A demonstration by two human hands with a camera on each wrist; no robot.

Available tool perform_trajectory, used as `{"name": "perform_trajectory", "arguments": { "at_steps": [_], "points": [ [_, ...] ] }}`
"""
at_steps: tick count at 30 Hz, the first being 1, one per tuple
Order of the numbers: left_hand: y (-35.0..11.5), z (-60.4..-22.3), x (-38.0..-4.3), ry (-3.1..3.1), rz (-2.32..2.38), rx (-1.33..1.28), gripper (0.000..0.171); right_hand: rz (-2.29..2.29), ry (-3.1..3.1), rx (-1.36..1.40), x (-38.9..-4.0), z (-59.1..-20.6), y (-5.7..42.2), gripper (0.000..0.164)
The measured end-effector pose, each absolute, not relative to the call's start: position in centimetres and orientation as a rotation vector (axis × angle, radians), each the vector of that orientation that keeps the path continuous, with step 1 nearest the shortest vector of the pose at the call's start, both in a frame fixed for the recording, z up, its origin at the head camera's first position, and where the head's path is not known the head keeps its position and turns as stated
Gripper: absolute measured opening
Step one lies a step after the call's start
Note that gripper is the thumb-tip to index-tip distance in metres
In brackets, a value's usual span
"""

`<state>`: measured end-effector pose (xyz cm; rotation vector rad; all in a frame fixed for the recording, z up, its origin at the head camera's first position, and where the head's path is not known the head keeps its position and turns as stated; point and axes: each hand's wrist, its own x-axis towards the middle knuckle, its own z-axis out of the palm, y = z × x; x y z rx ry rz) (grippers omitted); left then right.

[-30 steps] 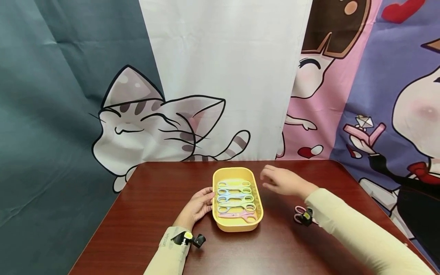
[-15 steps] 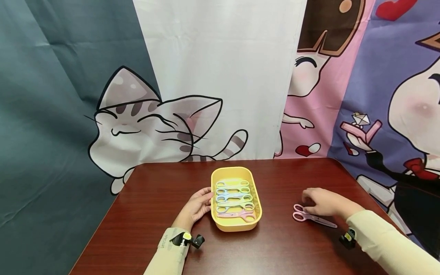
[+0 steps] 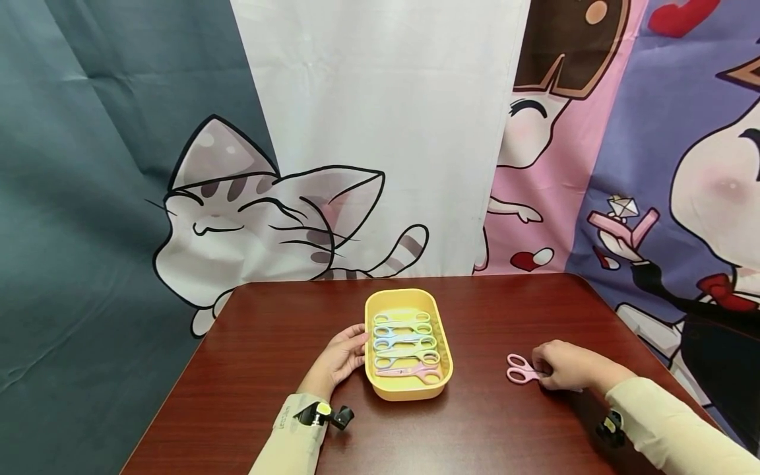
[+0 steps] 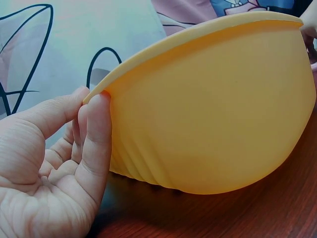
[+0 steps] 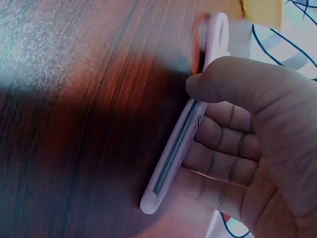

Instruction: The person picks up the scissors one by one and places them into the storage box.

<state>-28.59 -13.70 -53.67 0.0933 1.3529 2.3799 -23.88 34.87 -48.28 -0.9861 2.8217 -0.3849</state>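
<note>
A yellow plastic tray (image 3: 446,343) stands on the table in the head view, with several pastel scissors (image 3: 405,342) laid crosswise in a column inside. My left hand (image 3: 337,363) pinches the tray's left rim; its fingers (image 4: 96,134) touch the outer wall in the left wrist view. To the right of the tray, my right hand (image 3: 567,366) grips a pair of pink scissors (image 5: 181,153) by the middle, thumb on one side and fingers on the other. Their handle loops point toward the tray. In the head view the hand hides the blades.
The dark red-brown table (image 3: 267,343) carries the tray and ends at a cartoon-printed curtain (image 3: 380,132) behind. A dark wrist camera (image 3: 341,417) sits on the left sleeve, another camera (image 3: 610,427) on the right.
My right hand has moved from beside the tray's right side out to the right and taken hold of the pink scissors lying there. The left hand has stayed at the tray's rim.
</note>
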Motion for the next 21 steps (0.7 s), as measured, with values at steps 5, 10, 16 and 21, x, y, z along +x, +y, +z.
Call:
{"name": "perform_trajectory", "arguments": {
  "at_steps": [5,10,16,21],
  "points": [
    [-13.7,-53.6,-28.5,1.352,2.38,0.091,0.02,-0.346,2.836,-1.001,-24.2,-48.1,34.5,0.017],
    [-13.7,-53.7,-28.6,1.355,2.374,0.082,0.02,-0.343,2.868,-1.054,-25.4,-47.0,33.0,0.015],
    [-13.6,-53.8,-28.7,1.358,2.381,0.085,0.019,-0.367,2.884,-1.184,-27.2,-44.3,29.3,0.013],
    [-13.7,-54.0,-28.8,1.358,2.375,0.102,0.02,-0.325,2.875,-1.229,-28.1,-42.7,25.5,0.015]
  ]
}}
